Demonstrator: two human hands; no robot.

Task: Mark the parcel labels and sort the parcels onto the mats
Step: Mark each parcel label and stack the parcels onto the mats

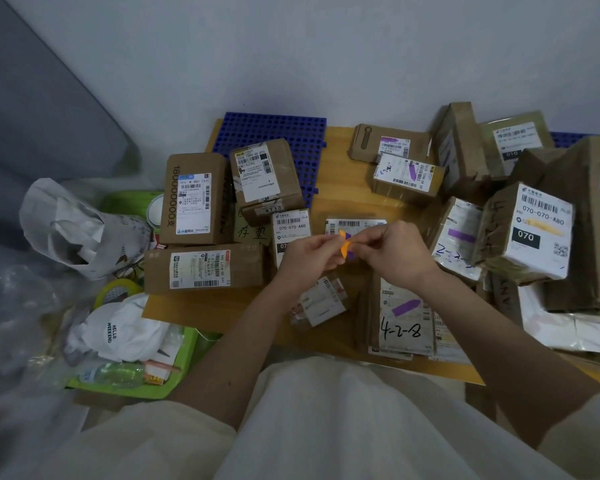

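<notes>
Orange marker [344, 247] with a purple tip is being pinched between both hands above the middle of the wooden table [340, 209]: the left hand [305, 254] is gripping the orange end, the right hand [392, 252] is closing its fingertips on the purple end. Just beyond the hands, a small parcel [355, 226] is lying label-up with a purple streak showing. Near the right wrist, a flat parcel [404, 317] is carrying a purple stroke and handwritten "4-2-8". Cardboard boxes are crowding the table on both sides, one [265, 176] partly resting on the blue perforated mat [274, 129] at the far edge. A green tray [174, 372] of clutter is sitting at the near left.
</notes>
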